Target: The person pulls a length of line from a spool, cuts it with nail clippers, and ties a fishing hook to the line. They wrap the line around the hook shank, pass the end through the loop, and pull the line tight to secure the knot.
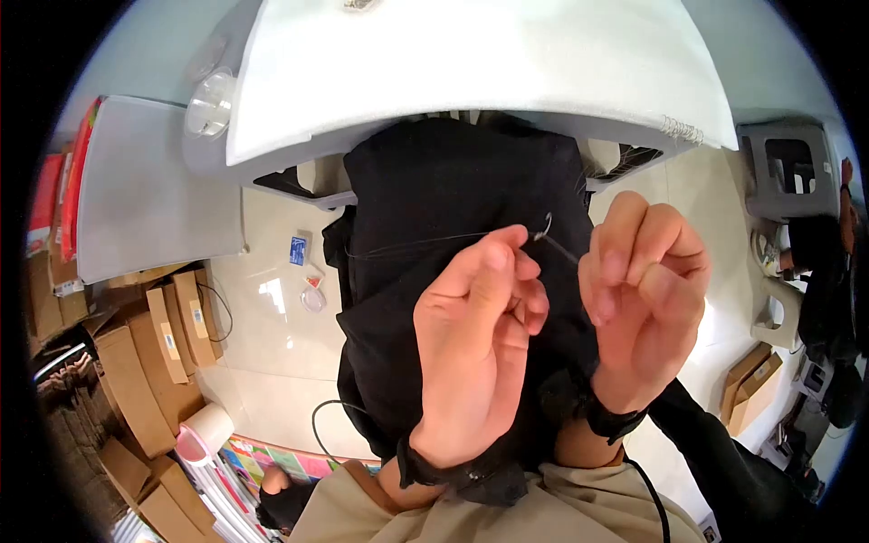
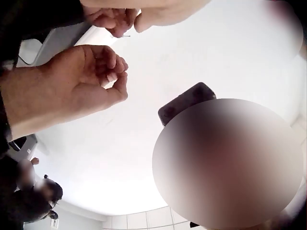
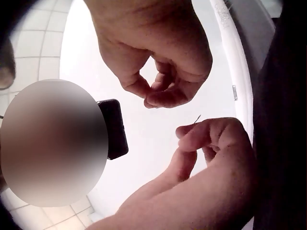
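My left hand (image 1: 475, 335) pinches a small metal fishing hook (image 1: 549, 221) between thumb and fingertips, its bend sticking out past them. The hook (image 3: 197, 119) also shows at the left fingertips in the right wrist view. A thin line (image 1: 416, 242) trails from the left fingers in a long loop to the left, over black cloth (image 1: 462, 181). Just to the right, my right hand (image 1: 647, 299) has thumb and fingers pinched together on a short dark strand (image 1: 563, 249) that runs from the hook. In the left wrist view the right hand (image 2: 81, 81) stands apart from the left.
A white-topped table (image 1: 471, 54) stands in front, with a row of fine wire-like pieces (image 1: 683, 129) at its right edge. A clear plastic cup (image 1: 211, 104) is beside it. Left on the floor are a small blue box (image 1: 298, 251) and cardboard boxes (image 1: 136, 380). A grey stool (image 1: 792, 167) stands right.
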Demonstrator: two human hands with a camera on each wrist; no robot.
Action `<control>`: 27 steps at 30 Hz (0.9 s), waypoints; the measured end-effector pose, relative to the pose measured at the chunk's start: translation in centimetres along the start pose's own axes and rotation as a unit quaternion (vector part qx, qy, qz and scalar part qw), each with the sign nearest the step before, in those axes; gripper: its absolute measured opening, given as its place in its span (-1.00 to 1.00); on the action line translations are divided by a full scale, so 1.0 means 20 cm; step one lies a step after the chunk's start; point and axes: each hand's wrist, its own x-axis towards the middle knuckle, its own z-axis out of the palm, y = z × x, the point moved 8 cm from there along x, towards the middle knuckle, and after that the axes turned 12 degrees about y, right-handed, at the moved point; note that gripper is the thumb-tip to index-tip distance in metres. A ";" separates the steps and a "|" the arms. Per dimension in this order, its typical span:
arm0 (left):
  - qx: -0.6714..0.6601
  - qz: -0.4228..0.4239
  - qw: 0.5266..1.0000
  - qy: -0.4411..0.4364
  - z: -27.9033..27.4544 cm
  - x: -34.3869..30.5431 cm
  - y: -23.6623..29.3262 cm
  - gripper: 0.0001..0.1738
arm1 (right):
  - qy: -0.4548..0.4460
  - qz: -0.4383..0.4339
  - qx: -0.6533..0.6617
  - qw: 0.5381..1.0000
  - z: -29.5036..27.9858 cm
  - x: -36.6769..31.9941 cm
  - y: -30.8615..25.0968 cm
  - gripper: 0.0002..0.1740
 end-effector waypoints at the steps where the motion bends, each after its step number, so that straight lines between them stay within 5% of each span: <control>1: -0.013 0.000 1.000 0.003 0.00 0.02 0.00 -0.66 | 0.000 0.000 -0.004 1.000 0.00 0.00 0.00 -0.96; 5: -0.024 0.029 0.999 -0.001 0.01 0.05 0.03 -0.66 | -0.003 -0.002 -0.005 1.000 0.01 -0.01 -0.01 -0.97; 10: 0.057 0.190 0.980 -0.004 0.04 0.00 0.14 -0.65 | -0.011 -0.013 -0.004 1.000 0.00 -0.01 -0.03 -0.98; 14: 0.088 0.331 0.936 -0.080 0.10 -0.03 0.25 -0.56 | -0.018 -0.018 -0.009 1.000 0.01 -0.03 -0.05 -0.98; 18: 0.243 0.463 0.852 -0.008 0.15 -0.05 0.34 -0.32 | -0.085 -0.034 -0.016 0.996 0.09 -0.08 -0.06 -0.95; 20: 0.233 0.470 0.851 -0.018 0.17 -0.06 0.35 -0.30 | -0.123 -0.054 -0.048 0.990 0.12 -0.10 -0.06 -0.83; 27: 0.173 0.454 0.873 -0.045 0.17 -0.04 0.39 -0.33 | -0.200 -0.085 -0.085 0.972 0.17 -0.13 -0.07 -0.92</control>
